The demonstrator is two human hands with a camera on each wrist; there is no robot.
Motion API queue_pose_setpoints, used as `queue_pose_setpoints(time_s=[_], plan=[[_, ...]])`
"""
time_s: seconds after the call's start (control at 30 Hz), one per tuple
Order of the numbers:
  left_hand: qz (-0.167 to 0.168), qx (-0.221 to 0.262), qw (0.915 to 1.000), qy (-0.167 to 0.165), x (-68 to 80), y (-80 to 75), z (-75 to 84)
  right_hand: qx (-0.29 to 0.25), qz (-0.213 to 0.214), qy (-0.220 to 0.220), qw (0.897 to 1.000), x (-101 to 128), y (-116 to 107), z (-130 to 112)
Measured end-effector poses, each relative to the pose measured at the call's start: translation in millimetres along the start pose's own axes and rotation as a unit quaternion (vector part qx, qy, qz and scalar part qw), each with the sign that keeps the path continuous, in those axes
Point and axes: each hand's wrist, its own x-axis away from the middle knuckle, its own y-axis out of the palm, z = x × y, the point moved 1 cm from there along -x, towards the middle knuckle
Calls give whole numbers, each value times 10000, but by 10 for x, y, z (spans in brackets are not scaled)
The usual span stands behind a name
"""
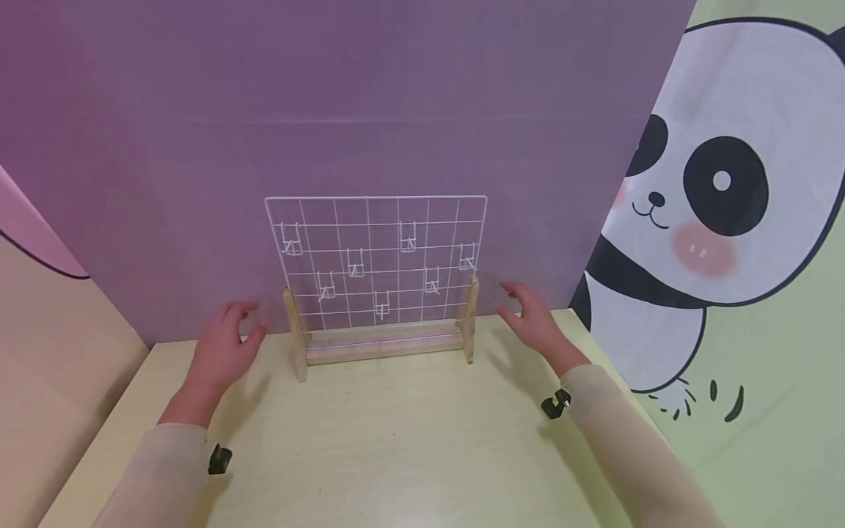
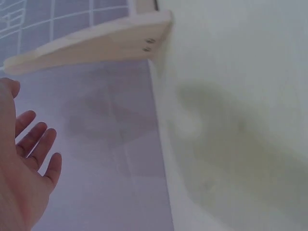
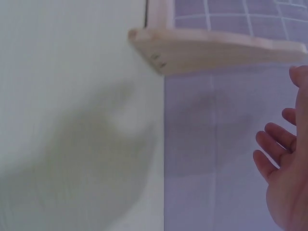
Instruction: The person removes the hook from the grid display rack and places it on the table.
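A white wire grid panel (image 1: 376,257) with several small wire hooks stands upright in a wooden base (image 1: 383,343) at the back of a pale table (image 1: 396,440). My left hand (image 1: 224,345) hovers just left of the base's left post, fingers spread and holding nothing. On the other side, my right hand (image 1: 531,319) hangs close to the right post, also spread and empty. The left wrist view shows the left hand (image 2: 24,163) open below the wooden foot (image 2: 96,43). In the right wrist view the right hand (image 3: 286,163) is open beside the other foot (image 3: 211,48).
A purple backdrop (image 1: 330,110) stands right behind the grid. A panda-print cloth (image 1: 713,205) hangs at the right, past the table's edge. Small black clips (image 1: 554,403) sit on both sleeves at the wrists. The table drops off at left and right.
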Motion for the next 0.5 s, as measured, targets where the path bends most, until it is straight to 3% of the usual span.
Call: queue_pose_setpoints(time_s=[0.13, 0.5], plan=[[163, 390, 9991, -76, -63, -25, 114, -633, 52, 66, 9980, -54, 36, -105], [908, 1237, 9881, 119, -248, -109, 427, -1426, 207, -127, 9895, -177, 99, -347]])
